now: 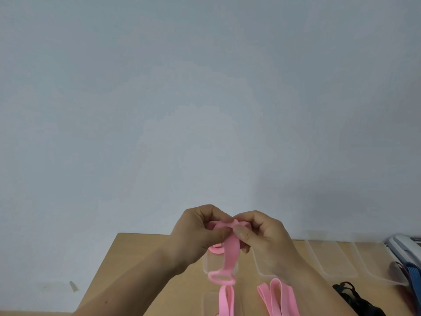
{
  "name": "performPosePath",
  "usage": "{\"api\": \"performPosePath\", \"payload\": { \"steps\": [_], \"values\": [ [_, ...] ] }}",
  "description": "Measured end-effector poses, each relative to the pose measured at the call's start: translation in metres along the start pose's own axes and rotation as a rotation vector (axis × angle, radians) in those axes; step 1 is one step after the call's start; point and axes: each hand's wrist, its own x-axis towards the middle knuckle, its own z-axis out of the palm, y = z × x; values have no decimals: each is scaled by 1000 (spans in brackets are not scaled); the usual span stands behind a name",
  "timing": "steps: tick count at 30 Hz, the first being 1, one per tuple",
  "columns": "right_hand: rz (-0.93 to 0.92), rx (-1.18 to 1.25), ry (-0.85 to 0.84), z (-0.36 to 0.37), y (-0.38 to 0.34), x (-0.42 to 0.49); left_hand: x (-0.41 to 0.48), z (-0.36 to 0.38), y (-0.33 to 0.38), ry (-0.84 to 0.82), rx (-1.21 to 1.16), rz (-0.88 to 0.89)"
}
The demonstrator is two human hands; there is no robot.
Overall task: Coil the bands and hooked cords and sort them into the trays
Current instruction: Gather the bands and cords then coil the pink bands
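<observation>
Filling most of the view, a plain grey-blue wall (205,87); below it, a tan wooden bench (141,270) carrying a row of clear shallow plastic trays (337,258). Raised above the bench and pressed close together, left hand (200,233) and right hand (264,236), both pinching the top end of a flat pink woven elastic band (230,254), fingers curled round a first small fold, the rest dangling in a loop over one of those trays. Lying on the bench nearer the body, more loose pink bands (278,295); off to the right, a tangle of black cords (355,297) and some blue cords (412,277), hooks not clearly made out. Tucked in a tray beside the left hand, seemingly a small pink coil (215,249). Probably light, limp and stretchy, hence prone to springing open: best gripped flat at the rolled end between thumb and forefinger, feeding slack in with the other hand under even tension.
</observation>
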Motion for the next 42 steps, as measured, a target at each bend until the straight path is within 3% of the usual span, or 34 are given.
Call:
{"api": "performPosePath", "payload": {
  "steps": [5, 18, 27, 33, 42],
  "values": [
    [-66, 59, 53, 1, -4, -4, -1, -4, 5, -69, -146, -137],
    [-258, -303, 90, -1, 1, -10, -4, 0, 8, -159, -151, -269],
    [-13, 62, 48, 0, -4, -12, -7, 1, 7, -118, -206, -192],
    [70, -54, 19, 1, -8, -14, -9, 4, 5, -68, -15, -115],
    [-51, -154, 110, 2, -4, -16, -12, 9, 5, -54, -83, -211]
  ]
}}
